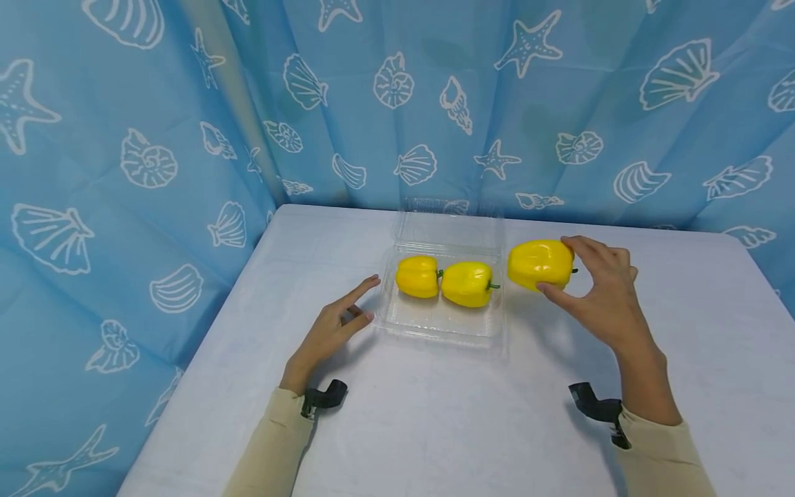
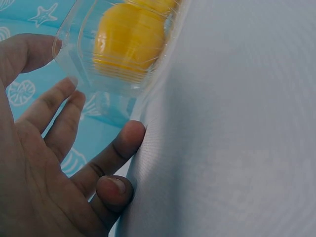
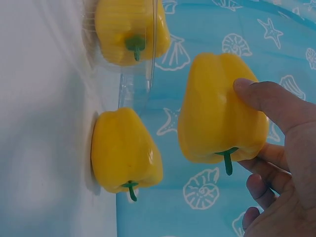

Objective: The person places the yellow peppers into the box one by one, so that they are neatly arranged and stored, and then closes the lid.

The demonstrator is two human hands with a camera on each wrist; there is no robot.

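Overhead — white table (image 1: 435,414), blue seashell curtain (image 1: 155,138) behind and left.

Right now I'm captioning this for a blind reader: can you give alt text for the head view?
A person's right hand holds a glossy yellow bell pepper just right of an open clear plastic clamshell box containing two more yellow peppers. The left hand rests open on the white table beside the box.

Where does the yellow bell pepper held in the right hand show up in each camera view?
Head: the held yellow bell pepper is right of centre, just right of the clear plastic container, gripped by the right hand.
Left wrist: not in view.
Right wrist: right of centre, stem pointing down.
Shared landmark: the clear plastic container with peppers inside appears in all three views.
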